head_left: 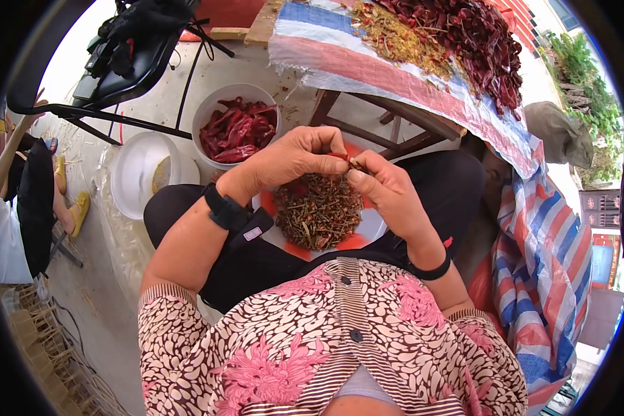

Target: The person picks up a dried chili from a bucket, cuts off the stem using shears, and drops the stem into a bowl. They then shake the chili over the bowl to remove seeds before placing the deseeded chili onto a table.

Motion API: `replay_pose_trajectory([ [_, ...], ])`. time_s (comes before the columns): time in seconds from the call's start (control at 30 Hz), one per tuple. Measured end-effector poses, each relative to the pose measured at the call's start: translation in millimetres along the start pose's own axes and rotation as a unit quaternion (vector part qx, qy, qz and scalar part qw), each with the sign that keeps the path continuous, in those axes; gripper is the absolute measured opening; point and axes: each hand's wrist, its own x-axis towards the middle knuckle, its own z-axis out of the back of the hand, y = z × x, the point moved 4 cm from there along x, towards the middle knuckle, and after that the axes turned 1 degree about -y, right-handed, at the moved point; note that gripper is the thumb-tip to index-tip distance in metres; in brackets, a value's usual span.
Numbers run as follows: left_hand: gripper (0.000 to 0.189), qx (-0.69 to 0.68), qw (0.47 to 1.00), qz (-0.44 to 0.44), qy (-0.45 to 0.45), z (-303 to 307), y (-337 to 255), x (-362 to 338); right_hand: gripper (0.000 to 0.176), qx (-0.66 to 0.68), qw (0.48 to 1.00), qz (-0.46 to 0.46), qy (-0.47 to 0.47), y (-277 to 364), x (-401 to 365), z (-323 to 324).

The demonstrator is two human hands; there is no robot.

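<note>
My left hand (pixel 291 158) and my right hand (pixel 390 191) meet above my lap, fingers pinched together. Between the fingertips is a small piece of dried red chili (pixel 341 157), mostly covered by the fingers. Below them a white and red basin (pixel 372 225) rests on my lap. It holds a heap of brown chili stems and small bits (pixel 319 213). Beyond my left wrist stands a white bucket (pixel 202 116) with dried red chilies (pixel 237 130) inside.
A translucent tub (pixel 128 182) stands left of the bucket, near a black folding chair (pixel 128 90). At upper right, a striped tarp (pixel 312 52) on a wooden table bears split dark chilies (pixel 475 48) and yellow seeds (pixel 402 38). Another person's foot in a yellow slipper (pixel 80 211) shows at left.
</note>
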Motion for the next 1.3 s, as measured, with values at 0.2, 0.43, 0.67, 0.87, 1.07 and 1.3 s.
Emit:
replay_pose_trajectory([
  [0.2, 0.017, -0.036, 0.999, 0.005, 0.035, -6, 2, 1, 0.026, 0.033, 0.998, 0.029, 0.037, -8, 0, 1],
  [0.43, 0.02, -0.137, 0.981, -0.037, 0.132, -16, 3, 0, 0.033, 0.486, 0.84, -0.05, 0.237, -16, -9, -21],
  [0.67, 0.02, -0.164, 0.978, -0.018, 0.13, -18, -3, -4, 0.037, 0.558, 0.783, -0.045, 0.27, -23, -8, -35],
  [0.87, 0.016, -0.151, 0.975, 0.039, 0.16, -28, 4, -14, 0.033, 0.67, 0.67, 0.048, 0.316, -19, -5, -31],
  [1.07, 0.015, -0.155, 0.98, -0.01, 0.124, -12, 9, -15, 0.033, 0.519, 0.81, 0.028, 0.272, -16, -8, -13],
  [1.3, 0.018, -0.094, 0.989, 0.008, 0.112, -6, 12, -20, 0.037, 0.019, 0.988, 0.156, 0.006, 8, -16, -11],
])
